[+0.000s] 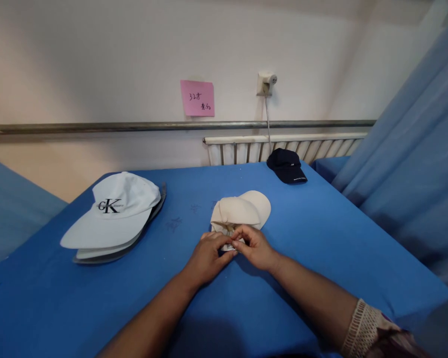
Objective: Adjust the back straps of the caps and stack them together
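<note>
A cream baseball cap [237, 211] lies at the middle of the blue-covered table, its brim pointing away to the right and its back strap toward me. Both hands meet at that strap. My left hand [211, 256] is closed on the strap's left part, thumb and fingers together. From the right, my right hand [256, 246] pinches the strap beside a small shiny piece that looks like a buckle. The fingers partly hide the strap and this piece.
A stack of caps [114, 214], a white one on top, stands at the left. At the back right is a dark navy cap [287, 165]. Behind the table [194, 308] run a metal rail [145, 126] and a radiator [283, 141]. A blue curtain [406, 124] hangs on the right.
</note>
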`<state>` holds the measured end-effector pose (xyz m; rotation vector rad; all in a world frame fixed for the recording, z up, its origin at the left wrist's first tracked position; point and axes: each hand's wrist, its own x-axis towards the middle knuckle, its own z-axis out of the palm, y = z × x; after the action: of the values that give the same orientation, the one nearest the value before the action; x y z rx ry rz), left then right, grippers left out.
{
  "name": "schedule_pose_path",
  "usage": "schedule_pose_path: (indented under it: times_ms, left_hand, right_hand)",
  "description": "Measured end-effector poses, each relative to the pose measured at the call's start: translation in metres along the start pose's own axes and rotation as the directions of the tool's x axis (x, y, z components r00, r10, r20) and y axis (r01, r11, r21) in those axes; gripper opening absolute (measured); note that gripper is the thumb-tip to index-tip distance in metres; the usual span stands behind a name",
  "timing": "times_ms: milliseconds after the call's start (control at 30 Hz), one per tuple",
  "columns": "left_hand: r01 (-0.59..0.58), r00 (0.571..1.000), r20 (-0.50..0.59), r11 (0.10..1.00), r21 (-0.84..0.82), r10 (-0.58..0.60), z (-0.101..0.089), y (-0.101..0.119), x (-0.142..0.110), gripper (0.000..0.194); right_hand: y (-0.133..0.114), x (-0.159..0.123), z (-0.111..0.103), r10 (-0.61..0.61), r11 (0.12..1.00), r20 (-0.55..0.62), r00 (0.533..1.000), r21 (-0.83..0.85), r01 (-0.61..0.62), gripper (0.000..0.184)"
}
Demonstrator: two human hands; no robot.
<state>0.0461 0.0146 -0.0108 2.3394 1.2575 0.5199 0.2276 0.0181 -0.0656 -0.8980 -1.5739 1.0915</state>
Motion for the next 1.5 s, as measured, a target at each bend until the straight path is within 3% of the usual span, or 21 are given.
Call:
schedule_pose_path:
  times_ms: [200, 300, 400, 467, 533, 600, 667, 733, 900, 1133, 1267, 1500]
  left_hand:
    - [0.031, 0.999, 0.015, 0.985, 0.172, -0.034, 0.013, 0.007, 0.003, 0.008]
    - [0.032, 0.999, 0.021, 0.993, 0.112, -0.034, 0.016, 0.003, 0.001, 0.011]
    - [0.021, 0.999, -0.036, 0.999, -0.037, -0.022, 0.012, -0.004, -0.002, 0.029]
    - [0.027, 0.996, -0.087, 0.996, -0.086, -0.034, 0.007, -0.007, -0.003, 0.033]
    - [0.03, 0.991, -0.125, 0.996, -0.086, -0.041, 0.004, -0.009, -0.004, 0.029]
    - [0.018, 0.989, -0.144, 0.997, -0.071, -0.028, 0.002, -0.01, -0.004, 0.029]
    - [-0.006, 0.99, -0.138, 0.999, -0.05, -0.001, 0.002, -0.009, -0.004, 0.03]
    - [-0.019, 0.992, -0.122, 0.999, -0.03, 0.015, 0.002, -0.009, -0.004, 0.032]
    - [0.028, 0.994, -0.103, 0.999, -0.035, -0.032, -0.008, -0.01, -0.001, 0.027]
    - [0.071, 0.991, -0.092, 0.961, -0.268, -0.098, -0.015, -0.013, 0.002, 0.011]
    - [0.041, 0.997, -0.048, 0.975, -0.221, -0.052, -0.011, -0.009, 0.001, 0.016]
    - [0.047, 0.999, -0.003, 0.972, -0.232, -0.049, -0.008, -0.002, 0.001, 0.024]
  right_hand:
    - [-0.002, -0.002, 0.013, 0.097, 0.981, -0.025, 0.995, 0.172, -0.091, 0.015]
    - [-0.002, 0.0, 0.013, 0.133, 0.966, -0.03, 0.991, 0.228, -0.123, 0.018]
    - [0.0, 0.004, 0.003, 0.123, 0.982, -0.141, 0.982, 0.161, -0.1, 0.016]
    - [-0.002, 0.006, -0.005, 0.032, 0.999, -0.191, 0.981, 0.002, -0.032, 0.012]
    - [-0.008, 0.005, -0.012, -0.128, 0.972, -0.112, 0.985, -0.214, 0.102, 0.011]
    - [-0.015, 0.004, -0.014, -0.238, 0.89, 0.056, 0.97, -0.387, 0.241, 0.022]
    - [-0.021, 0.002, -0.014, -0.247, 0.821, 0.167, 0.955, -0.487, 0.297, 0.025]
    - [-0.024, 0.001, -0.012, -0.221, 0.78, 0.207, 0.953, -0.55, 0.3, 0.015]
    - [-0.024, 0.0, -0.008, -0.181, 0.719, 0.227, 0.957, -0.634, 0.286, 0.007]
    - [-0.02, -0.001, -0.006, -0.178, 0.809, 0.122, 0.976, -0.547, 0.216, 0.012]
    - [-0.014, -0.002, -0.008, -0.236, 0.806, 0.096, 0.967, -0.537, 0.25, 0.017]
    - [-0.017, -0.002, -0.01, -0.238, 0.775, 0.202, 0.95, -0.55, 0.311, 0.013]
